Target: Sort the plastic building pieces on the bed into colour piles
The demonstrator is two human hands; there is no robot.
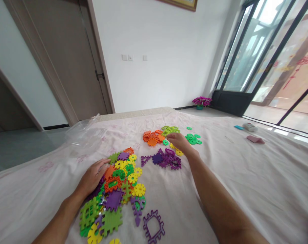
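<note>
My left hand (95, 174) rests against the left edge of a mixed pile of plastic building pieces, its fingers stretched out over them. In that pile lie an orange frame piece (113, 184), a purple square piece (114, 200), a light green square piece (112, 222) and yellow notched discs (140, 189). My right hand (178, 141) reaches further away, fingers curled together; whatever they hold is hidden. Beside its fingertips are a green notched disc (165, 142), orange pieces (152, 141) and light green pieces (170, 130). Yellow discs (179, 153) show under the hand, with purple pieces (169, 158) nearer.
Green discs (193, 139) lie right of my right hand. A purple frame piece (154, 226) sits near the front. On the cloth (220, 149) are clear plastic packaging (85, 132) at left, and a pink folded item (255, 139) and a white object (249, 127) at right.
</note>
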